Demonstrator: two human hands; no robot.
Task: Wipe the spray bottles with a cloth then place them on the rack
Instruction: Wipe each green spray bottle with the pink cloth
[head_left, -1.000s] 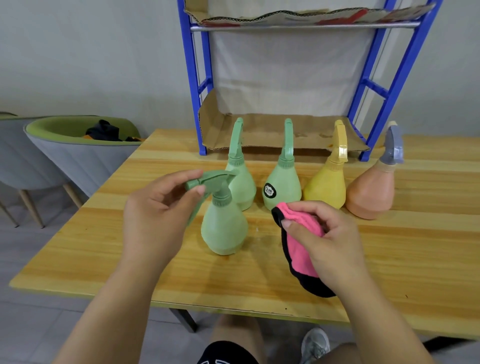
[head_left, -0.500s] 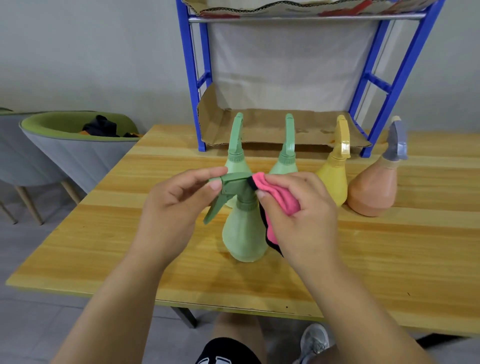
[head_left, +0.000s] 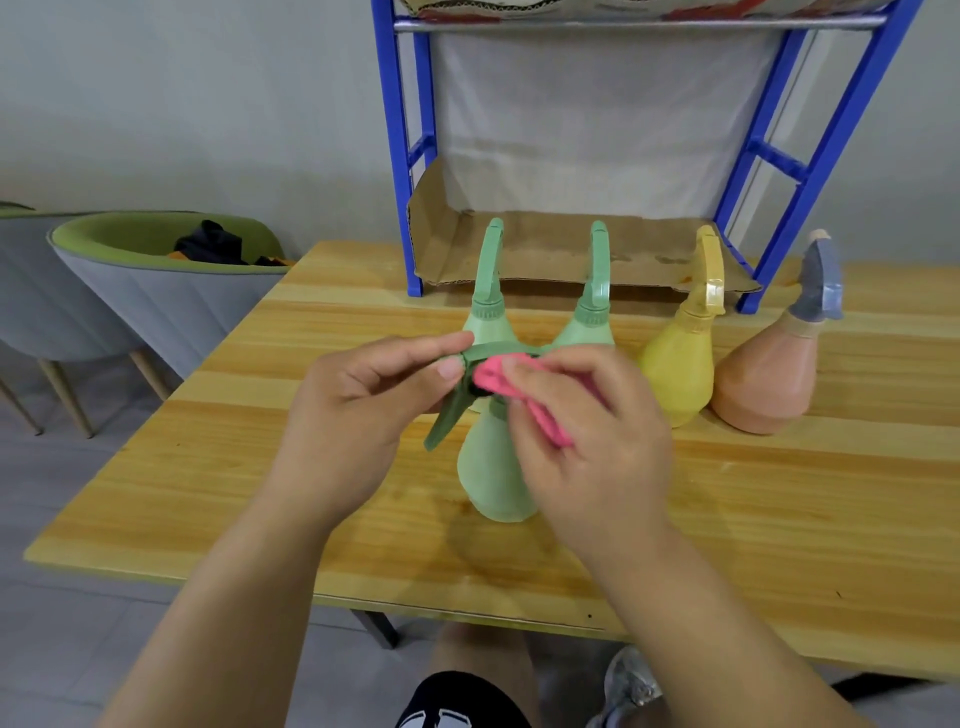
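Pinching sprayer (head_left: 448, 415) of green bottle (head_left: 493, 467), left grip (head_left: 363, 400) sits beside cloth (head_left: 501, 376).

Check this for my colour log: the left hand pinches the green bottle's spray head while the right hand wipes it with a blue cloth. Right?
The cloth is pink, not blue; the head view shows it. The left hand does pinch the spray head of the green bottle while the right hand wipes it.

Front bottle (head_left: 493, 467) standing on table (head_left: 779, 519), between left hand (head_left: 353, 415) and right hand (head_left: 597, 447); cloth (head_left: 493, 379) against its head. Behind it, left to right: second bottle (head_left: 485, 312), third bottle (head_left: 592, 312), fourth bottle (head_left: 675, 369), fifth bottle (head_left: 763, 384). Rack (head_left: 399, 156) behind row, on table. Chair (head_left: 156, 301) left of table.
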